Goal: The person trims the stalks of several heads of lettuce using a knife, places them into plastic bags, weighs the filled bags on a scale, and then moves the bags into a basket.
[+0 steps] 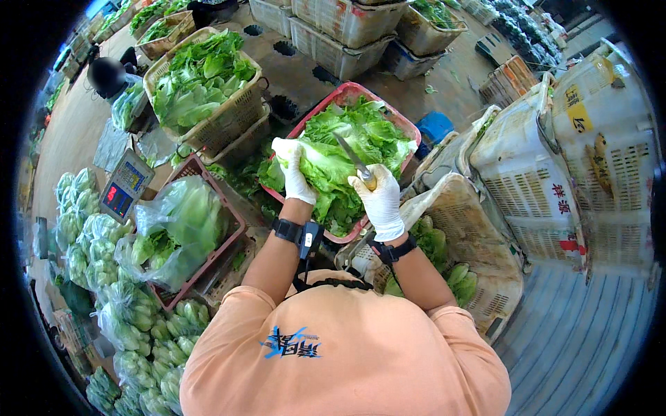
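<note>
A head of lettuce (325, 165) lies in my left hand (298, 182), the white-gloved fingers wrapped round its pale base end. My right hand (381, 202), gloved in white too, is closed on the handle of a knife (352, 155). The blade points up and to the left, over the lettuce; whether it touches the leaves I cannot tell. Beneath both hands is a red plastic crate (414, 132) heaped with loose green lettuce leaves (368, 121).
At my left, a dark red crate (239, 236) holds bagged lettuce beside a digital scale (127, 186). Bagged greens (132, 312) cover the floor there. A tan crate (258, 87) of lettuce stands far left; white crates (513, 166) line the right. Another person (107, 76) is far left.
</note>
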A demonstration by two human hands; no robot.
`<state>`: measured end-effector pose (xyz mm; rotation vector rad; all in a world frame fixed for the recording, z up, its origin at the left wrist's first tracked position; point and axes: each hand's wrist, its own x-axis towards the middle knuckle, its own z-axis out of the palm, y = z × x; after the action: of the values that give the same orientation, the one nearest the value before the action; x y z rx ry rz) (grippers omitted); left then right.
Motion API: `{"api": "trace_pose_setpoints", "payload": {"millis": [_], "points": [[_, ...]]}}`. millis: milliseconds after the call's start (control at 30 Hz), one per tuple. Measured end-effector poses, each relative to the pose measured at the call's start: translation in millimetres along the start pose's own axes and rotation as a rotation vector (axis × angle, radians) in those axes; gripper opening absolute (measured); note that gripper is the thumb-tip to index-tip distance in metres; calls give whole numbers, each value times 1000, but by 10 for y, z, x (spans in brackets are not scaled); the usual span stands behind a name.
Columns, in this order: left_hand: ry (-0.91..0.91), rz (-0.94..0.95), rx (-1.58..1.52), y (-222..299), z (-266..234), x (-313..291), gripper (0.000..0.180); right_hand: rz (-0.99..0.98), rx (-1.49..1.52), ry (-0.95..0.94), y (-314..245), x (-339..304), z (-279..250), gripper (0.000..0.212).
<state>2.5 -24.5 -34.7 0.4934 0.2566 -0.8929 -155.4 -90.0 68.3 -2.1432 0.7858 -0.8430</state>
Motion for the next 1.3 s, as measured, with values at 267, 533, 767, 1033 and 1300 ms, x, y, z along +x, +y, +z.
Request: {"api": "trace_pose_setpoints", "payload": {"millis": [267, 533, 767, 1033, 1300], "points": [[51, 49, -27, 122, -95, -99, 53, 19, -11, -111, 45, 92, -50, 28], [252, 465, 311, 115, 248, -280, 65, -17, -229, -128, 166, 65, 221, 24], [190, 320, 212, 194, -16, -94, 52, -31, -109, -214, 68, 27, 200, 20], [335, 70, 27, 425, -374, 123, 39, 198, -99, -166, 324, 240, -98, 27], [428, 200, 87, 232, -174, -12, 40, -73, -237, -217, 114, 107, 453, 32]]}}
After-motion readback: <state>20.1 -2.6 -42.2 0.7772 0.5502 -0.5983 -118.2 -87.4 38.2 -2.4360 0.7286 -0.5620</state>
